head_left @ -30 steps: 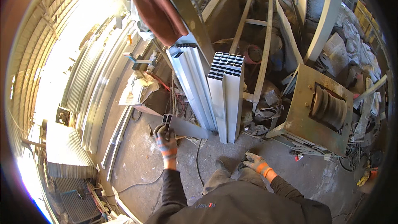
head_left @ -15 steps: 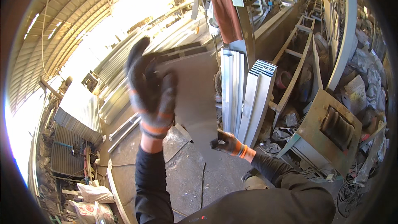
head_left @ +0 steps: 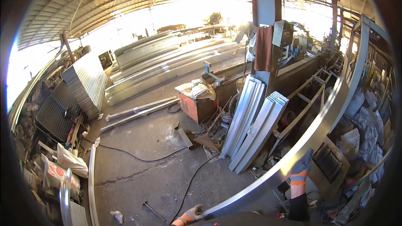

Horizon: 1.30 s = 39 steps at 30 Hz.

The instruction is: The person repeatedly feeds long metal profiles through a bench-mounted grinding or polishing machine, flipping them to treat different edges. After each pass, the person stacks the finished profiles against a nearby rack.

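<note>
Long metal profile point(head_left: 324, 121) slants across lower right, clear of the floor point(head_left: 138, 159), left hand point(head_left: 191, 214) at its near end, right hand point(head_left: 300, 167) against its underside; whether either grip is closed, cannot tell. Risk, judged: a wide swing of the far end could topple the leaning profile bundle point(head_left: 260, 132); the cable point(head_left: 191, 180) on the floor could trip a foot.

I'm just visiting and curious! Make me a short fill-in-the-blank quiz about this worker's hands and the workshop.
1. The left hand and right hand show gloves with bright ____ bands.
2. Nearest the lower end of the long metal bar is the ____ hand.
3. The cloth hanging by the column is reddish-____.

Missing words: orange; left; brown.
</note>
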Motion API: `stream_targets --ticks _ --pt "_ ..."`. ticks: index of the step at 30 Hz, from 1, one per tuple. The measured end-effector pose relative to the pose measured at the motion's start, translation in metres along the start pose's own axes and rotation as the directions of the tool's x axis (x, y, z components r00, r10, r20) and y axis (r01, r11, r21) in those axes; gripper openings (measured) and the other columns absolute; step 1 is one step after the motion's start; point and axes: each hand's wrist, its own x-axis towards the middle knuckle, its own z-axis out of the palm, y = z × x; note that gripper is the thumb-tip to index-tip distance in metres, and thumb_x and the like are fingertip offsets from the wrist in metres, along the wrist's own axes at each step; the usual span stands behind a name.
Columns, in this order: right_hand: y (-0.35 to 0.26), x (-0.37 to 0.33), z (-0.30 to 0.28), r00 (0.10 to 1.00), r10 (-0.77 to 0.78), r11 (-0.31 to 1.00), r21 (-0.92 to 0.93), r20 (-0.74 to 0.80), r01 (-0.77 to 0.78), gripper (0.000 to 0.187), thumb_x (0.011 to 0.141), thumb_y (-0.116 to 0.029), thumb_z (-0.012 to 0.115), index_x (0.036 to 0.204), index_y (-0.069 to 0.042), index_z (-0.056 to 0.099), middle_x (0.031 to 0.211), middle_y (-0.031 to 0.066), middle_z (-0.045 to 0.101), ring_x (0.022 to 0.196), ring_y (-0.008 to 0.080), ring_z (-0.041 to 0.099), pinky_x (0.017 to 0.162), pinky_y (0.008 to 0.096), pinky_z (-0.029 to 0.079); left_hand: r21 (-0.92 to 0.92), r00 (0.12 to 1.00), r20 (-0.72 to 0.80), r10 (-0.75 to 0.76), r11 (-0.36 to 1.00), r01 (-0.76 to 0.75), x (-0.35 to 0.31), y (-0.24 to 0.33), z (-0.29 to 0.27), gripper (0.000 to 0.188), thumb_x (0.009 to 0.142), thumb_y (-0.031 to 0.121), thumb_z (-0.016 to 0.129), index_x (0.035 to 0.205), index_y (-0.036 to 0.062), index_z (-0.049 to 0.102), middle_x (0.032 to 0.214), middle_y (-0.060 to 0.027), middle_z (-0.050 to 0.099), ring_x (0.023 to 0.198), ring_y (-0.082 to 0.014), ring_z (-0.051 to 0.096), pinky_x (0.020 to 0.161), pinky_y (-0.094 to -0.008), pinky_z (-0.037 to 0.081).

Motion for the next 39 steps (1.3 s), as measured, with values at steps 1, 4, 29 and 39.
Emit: stream_targets --ticks 1,4,29,39 --pt "-0.003 0.005 -0.012 0.999 -0.032 0.991 -0.132 -0.036 0.027 0.067 0.124 -0.035 0.052 0.177 0.005 0.040 0.189 0.0162 0.036 0.173 0.0266 0.036 0.144 0.0402 0.023 0.256 0.991 0.127 -0.045 0.967 0.011 -0.009 -0.011 0.004 0.091 0.102 0.057 0.087 0.172 0.0090 0.053 0.161 -0.0197 0.070 0.153 -0.0325 0.064 0.126 -0.0439 0.050" --pt "-0.024 0.010 -0.046 0.995 0.077 0.981 -0.181 0.059 -0.065 0.080 0.115 -0.042 0.070 0.173 0.007 0.045 0.180 0.0215 0.049 0.162 0.0315 0.051 0.135 0.0435 0.040 0.413 0.999 -0.037 -0.019 0.910 0.032 -0.025 0.003 0.027 0.084 0.101 0.079 0.073 0.153 0.0127 0.071 0.142 -0.0192 0.080 0.137 -0.0372 0.075 0.113 -0.0460 0.057" --pt "-0.149 -0.009 -0.059 0.961 0.088 0.996 -0.054 0.263 -0.076 0.086 0.119 -0.073 0.040 0.177 -0.009 0.043 0.170 0.0200 0.059 0.150 0.0353 0.062 0.134 0.0519 0.042 0.358 0.994 0.099 0.040 0.931 -0.073 -0.018 0.140 0.061 0.089 0.107 0.080 0.065 0.156 0.0053 0.068 0.139 -0.0210 0.080 0.136 -0.0298 0.072 0.114 -0.0452 0.055" --pt "-0.151 -0.036 -0.042 0.995 -0.066 0.987 -0.153 -0.070 0.054 0.085 0.119 -0.068 0.048 0.177 -0.007 0.042 0.176 0.0186 0.051 0.153 0.0369 0.057 0.134 0.0521 0.041 0.008 0.890 0.453 0.046 0.998 -0.055 -0.066 0.196 0.008 0.112 0.099 0.041 0.096 0.185 0.0127 0.030 0.169 -0.0124 0.059 0.152 -0.0226 0.055 0.126 -0.0430 0.047"
